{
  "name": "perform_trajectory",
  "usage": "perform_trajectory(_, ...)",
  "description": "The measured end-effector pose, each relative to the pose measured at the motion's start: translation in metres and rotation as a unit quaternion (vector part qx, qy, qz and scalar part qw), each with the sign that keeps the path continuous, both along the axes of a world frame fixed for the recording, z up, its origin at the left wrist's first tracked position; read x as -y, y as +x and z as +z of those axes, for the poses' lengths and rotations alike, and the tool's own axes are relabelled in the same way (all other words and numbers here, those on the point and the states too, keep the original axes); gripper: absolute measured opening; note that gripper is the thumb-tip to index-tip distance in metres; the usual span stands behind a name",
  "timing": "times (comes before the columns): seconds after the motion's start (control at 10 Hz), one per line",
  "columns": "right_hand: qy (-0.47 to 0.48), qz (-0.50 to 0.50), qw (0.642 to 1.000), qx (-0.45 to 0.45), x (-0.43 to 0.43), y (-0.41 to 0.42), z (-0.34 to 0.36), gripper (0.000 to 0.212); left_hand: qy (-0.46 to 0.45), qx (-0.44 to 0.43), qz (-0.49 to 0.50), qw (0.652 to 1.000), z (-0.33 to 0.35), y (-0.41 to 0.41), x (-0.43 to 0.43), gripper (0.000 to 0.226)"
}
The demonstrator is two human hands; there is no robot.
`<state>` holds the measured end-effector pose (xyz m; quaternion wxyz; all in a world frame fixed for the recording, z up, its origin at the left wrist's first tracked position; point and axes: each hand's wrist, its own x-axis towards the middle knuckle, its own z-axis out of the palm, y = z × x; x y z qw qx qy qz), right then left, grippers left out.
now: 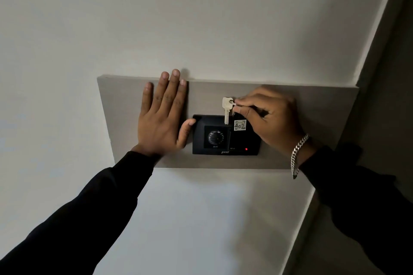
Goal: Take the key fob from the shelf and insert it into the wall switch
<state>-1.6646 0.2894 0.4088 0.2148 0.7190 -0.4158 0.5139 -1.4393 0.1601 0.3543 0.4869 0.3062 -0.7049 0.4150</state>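
A black wall switch (214,140) with a round dial and a small red light is mounted on a grey panel (125,100). The black key fob (240,125), bearing a white label reading 402, stands in the switch's upper right part. A silver key (227,109) hangs from its ring over the switch's top edge. My right hand (270,116) pinches the ring and the fob's top. Flat on the panel left of the switch lies my left hand (163,116), fingers spread, thumb touching the switch's left edge.
The grey panel sits on a white wall (201,18). A dark wall or door frame (384,73) runs down the right side, close to my right arm. A silver chain bracelet (298,152) hangs on my right wrist.
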Motion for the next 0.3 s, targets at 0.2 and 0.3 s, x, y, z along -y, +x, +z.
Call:
perform_trajectory(0.2, -0.002, -0.002, 1.0, -0.006, -0.0042, -0.0001, -0.0045, 0.016, 0.013, 0.008, 0.017, 1.0, -0.0019, 0.004, 0.0001, 0.073)
perform_trajectory(0.3, 0.013, -0.003, 1.0, -0.01, -0.0109, 0.0022, -0.0074, 0.019, 0.05, 0.011, 0.013, 0.999, -0.0035, 0.0052, -0.0079, 0.074)
